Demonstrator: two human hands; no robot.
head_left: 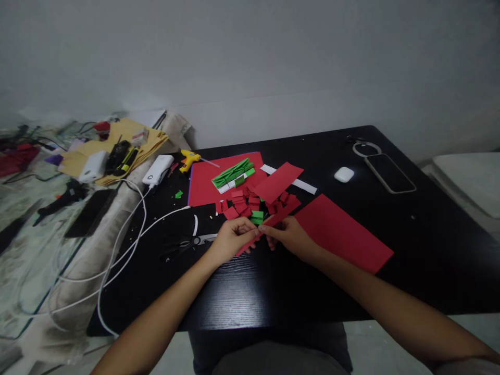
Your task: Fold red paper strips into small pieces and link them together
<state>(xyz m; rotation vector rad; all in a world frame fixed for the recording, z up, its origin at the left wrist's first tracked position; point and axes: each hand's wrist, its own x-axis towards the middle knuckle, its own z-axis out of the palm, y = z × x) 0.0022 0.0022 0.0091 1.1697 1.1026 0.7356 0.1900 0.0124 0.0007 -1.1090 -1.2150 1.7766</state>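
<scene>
A narrow red paper strip (282, 212) slants across the gap between my hands, above the table. My left hand (233, 240) pinches it near its lower left end. My right hand (291, 235) grips it farther along, thumb on top. Just behind my fingers lies a heap of small folded red paper pieces (242, 202) with a green folded piece (257, 214) among them. A red paper rectangle (279, 182) rests over the heap's right side. Beside my right hand is a larger red sheet (344, 234). Scissors (191, 244) lie left of my left hand, partly covered by it.
A yellow glue gun (189, 160) and a white power bank (158, 169) with cables sit at the left edge of the black table (234, 302). Green folded strips (234, 173) lie on a red sheet (201, 182). A phone (390, 173) and white earbud case (344, 174) are at right.
</scene>
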